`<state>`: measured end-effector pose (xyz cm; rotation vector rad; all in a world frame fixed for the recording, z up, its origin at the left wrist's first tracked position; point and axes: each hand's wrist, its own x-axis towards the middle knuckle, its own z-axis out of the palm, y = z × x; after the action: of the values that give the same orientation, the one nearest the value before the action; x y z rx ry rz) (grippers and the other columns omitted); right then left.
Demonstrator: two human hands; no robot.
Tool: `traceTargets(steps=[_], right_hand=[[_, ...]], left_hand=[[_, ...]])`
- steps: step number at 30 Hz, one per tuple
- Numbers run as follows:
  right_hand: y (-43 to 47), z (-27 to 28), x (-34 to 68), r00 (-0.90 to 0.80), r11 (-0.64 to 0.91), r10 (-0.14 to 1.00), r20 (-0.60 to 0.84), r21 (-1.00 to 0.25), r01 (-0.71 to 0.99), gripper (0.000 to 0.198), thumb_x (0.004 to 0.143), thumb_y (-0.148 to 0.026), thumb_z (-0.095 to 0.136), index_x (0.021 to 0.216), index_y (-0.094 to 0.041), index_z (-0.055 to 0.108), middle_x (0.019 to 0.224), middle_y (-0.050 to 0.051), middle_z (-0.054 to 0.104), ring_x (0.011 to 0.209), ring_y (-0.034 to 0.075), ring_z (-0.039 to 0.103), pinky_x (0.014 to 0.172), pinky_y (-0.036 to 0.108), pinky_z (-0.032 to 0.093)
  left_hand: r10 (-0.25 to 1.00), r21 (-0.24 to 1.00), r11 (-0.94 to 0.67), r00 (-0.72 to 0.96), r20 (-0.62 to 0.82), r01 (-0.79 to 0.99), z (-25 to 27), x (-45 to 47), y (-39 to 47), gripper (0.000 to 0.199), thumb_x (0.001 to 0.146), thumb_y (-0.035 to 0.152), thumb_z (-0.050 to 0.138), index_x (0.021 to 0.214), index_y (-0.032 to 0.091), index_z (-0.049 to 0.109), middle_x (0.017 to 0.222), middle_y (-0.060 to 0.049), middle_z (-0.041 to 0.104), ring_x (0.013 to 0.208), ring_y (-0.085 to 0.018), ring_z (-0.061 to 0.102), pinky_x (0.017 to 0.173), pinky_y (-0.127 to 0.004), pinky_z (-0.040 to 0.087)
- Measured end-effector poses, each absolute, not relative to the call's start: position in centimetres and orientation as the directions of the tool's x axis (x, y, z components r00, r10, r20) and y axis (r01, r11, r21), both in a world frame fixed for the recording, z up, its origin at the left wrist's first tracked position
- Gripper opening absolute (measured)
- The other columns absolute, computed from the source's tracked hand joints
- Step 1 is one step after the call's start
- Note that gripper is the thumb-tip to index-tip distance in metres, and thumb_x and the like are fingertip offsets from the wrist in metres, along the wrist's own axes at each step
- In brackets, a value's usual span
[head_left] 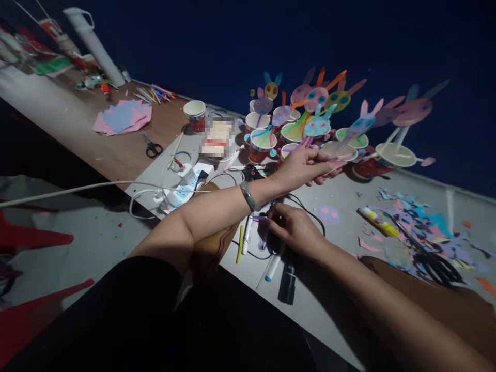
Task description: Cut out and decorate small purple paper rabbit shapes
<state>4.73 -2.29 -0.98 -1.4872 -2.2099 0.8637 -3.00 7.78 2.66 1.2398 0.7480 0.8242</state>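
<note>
My left hand (304,166), with a green bangle on its wrist, reaches across to a paper cup (339,150) in the front of the cup group. Its fingers close at the side of this cup, which carries a light-blue rabbit face (361,124). They partly cover the cup. Lower down, my right hand (290,226) is curled close to the table. What lies in its fingers is dark and hidden. A purple strip (259,219), a white marker (247,235) and a yellow stick (241,244) are beside it.
Behind stand several paper cups (262,146) with coloured animal faces. Paper scraps (434,222), a glue stick (382,222) and black scissors (436,263) lie right. A power strip (188,188) with cables, small scissors (152,148) and pink and blue paper (124,118) are left.
</note>
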Motion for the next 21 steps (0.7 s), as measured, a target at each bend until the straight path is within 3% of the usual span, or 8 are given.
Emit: traceTargets(steps=[4,7,11,13,21], right_hand=[[-3.2,-1.1,4.4,-0.278,0.167,0.961,0.002,-0.804,0.571,0.012,0.078,-0.025,0.059,0.067,-0.020,0.055,0.061,0.000,0.060,0.054,0.012,0.049,0.055,0.025,0.038],[-3.0,-1.1,4.6,-0.176,-0.061,0.976,-0.126,-0.940,0.335,0.018,0.072,-0.031,0.069,0.071,-0.020,0.055,0.060,-0.002,0.059,0.048,0.010,0.046,0.046,0.024,0.036],[-2.7,-1.0,5.2,-0.131,-0.306,0.941,-0.312,-0.950,0.064,0.042,0.062,-0.037,0.081,0.095,-0.018,0.064,0.068,-0.002,0.065,0.044,0.007,0.045,0.040,0.022,0.035],[-2.7,-1.1,5.4,-0.123,-0.338,0.933,-0.339,-0.941,0.025,0.046,0.061,-0.039,0.083,0.097,-0.017,0.067,0.067,-0.002,0.064,0.044,0.006,0.045,0.041,0.022,0.034],[-2.7,-1.2,5.5,-0.126,-0.347,0.928,-0.349,-0.937,0.046,0.038,0.064,-0.050,0.082,0.073,-0.018,0.063,0.050,-0.006,0.049,0.042,0.006,0.036,0.042,0.023,0.030]], left_hand=[[0.858,0.990,0.097,0.513,-0.031,-0.103,2.6,-3.0,7.7,0.015,0.087,0.024,0.064,0.092,0.011,0.061,0.079,-0.003,0.071,0.052,0.000,0.053,0.050,-0.015,0.037],[0.860,0.993,0.087,0.510,-0.033,-0.082,2.5,-3.0,7.8,0.016,0.086,0.025,0.064,0.094,0.012,0.062,0.080,-0.003,0.071,0.053,-0.001,0.053,0.051,-0.015,0.038],[0.853,0.996,0.075,0.520,-0.036,-0.054,2.3,-3.0,8.0,0.019,0.086,0.026,0.064,0.099,0.012,0.062,0.083,-0.004,0.072,0.056,-0.001,0.054,0.052,-0.015,0.039],[0.846,0.997,0.067,0.532,-0.040,-0.032,2.1,-3.0,8.1,0.020,0.087,0.027,0.064,0.100,0.012,0.061,0.085,-0.004,0.072,0.057,-0.001,0.054,0.052,-0.015,0.039],[0.796,0.999,-0.014,0.605,-0.020,0.050,2.0,-3.2,8.5,0.017,0.085,0.022,0.062,0.098,0.012,0.063,0.084,-0.005,0.071,0.057,-0.004,0.055,0.053,-0.019,0.040]])
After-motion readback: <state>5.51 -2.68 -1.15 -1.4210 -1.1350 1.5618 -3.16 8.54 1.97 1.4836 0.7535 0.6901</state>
